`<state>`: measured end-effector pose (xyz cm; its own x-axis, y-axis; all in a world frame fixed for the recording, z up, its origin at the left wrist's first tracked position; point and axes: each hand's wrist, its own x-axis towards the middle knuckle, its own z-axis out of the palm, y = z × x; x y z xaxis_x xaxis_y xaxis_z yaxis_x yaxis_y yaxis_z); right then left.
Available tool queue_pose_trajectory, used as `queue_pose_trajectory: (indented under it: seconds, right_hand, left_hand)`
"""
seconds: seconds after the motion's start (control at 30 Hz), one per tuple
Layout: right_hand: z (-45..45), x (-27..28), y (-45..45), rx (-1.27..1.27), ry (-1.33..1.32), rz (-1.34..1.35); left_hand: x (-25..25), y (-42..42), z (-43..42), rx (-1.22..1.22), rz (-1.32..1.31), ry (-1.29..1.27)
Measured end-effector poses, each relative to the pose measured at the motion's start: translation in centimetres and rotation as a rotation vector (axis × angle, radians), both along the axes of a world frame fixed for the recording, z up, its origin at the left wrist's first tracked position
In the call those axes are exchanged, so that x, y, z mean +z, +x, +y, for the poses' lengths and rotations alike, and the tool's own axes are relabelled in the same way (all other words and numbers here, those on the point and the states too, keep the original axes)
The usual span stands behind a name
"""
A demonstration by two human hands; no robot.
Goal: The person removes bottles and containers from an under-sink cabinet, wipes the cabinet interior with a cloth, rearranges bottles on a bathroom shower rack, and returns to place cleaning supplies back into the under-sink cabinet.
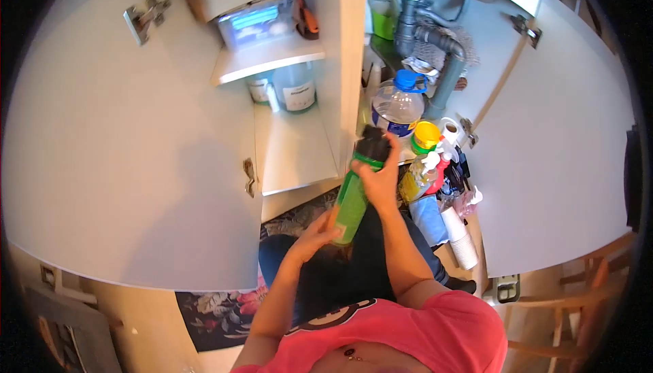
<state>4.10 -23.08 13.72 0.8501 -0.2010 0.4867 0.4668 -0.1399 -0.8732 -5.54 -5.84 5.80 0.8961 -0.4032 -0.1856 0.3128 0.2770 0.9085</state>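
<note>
A green bottle with a black cap [352,199] is held tilted in front of the open cabinet, above my lap. My left hand [317,235] grips its lower end from the left side. Near the top, my right hand [379,177] is wrapped round it just below the black cap. The label is too blurred to read. Behind the bottle, a clear plastic jug with a blue cap [398,104] stands on the cabinet floor. Right of my right hand are a yellow spray bottle [415,181] and a yellow-lidded green tub [426,135].
Two cabinet doors, left [129,155] and right [558,148], stand open. Grey drain pipes [445,67] run down inside. Stacked white cups [461,240] and a blue cloth [428,218] lie at the right. Large bottles [296,89] occupy the left shelf. A wooden chair [578,298] is at lower right.
</note>
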Motion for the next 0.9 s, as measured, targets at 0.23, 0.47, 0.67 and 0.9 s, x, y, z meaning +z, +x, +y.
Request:
queue_pose_trajectory:
  seconds: [0.23,0.47,0.67,0.9]
  right_hand:
    - [-6.0,7.9,7.5,-0.653,-0.148,-0.376]
    - [-5.9,10.4,10.7,-0.635,-0.126,-0.357]
    - [-6.6,8.4,8.3,-0.564,-0.165,-0.435]
    - [-13.1,5.4,-0.8,-0.548,-0.055,-0.180]
  left_hand:
    - [-2.0,1.0,2.8,0.212,0.076,0.102]
    - [-2.8,0.4,2.7,0.204,0.098,0.044]
    - [-4.4,1.0,4.2,0.211,0.190,-0.010]
    - [-8.3,2.3,6.3,0.369,0.370,-0.529]
